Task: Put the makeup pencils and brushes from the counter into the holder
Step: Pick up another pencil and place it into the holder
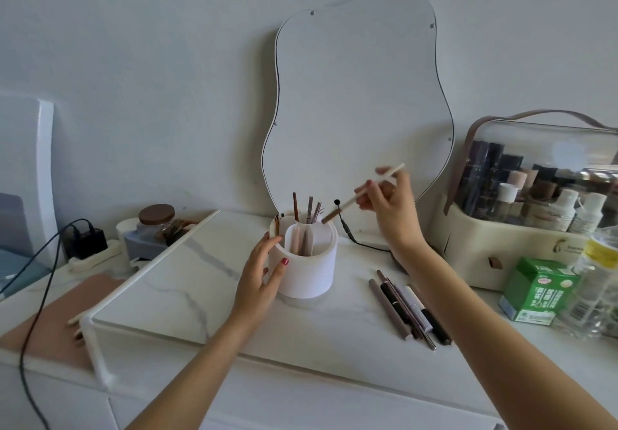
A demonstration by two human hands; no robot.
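Note:
A white round holder with inner dividers stands on the marble counter, several pencils and brushes upright in it. My left hand grips its left side. My right hand is raised to the holder's right, pinching a cream pencil tilted with its brown tip just above the holder's right rim. Several dark and taupe pencils lie side by side on the counter right of the holder, partly under my right forearm.
A wavy mirror leans on the wall behind the holder. A cosmetics case with bottles stands at right, a green box and clear bottle before it. A jar, charger and black cable lie left.

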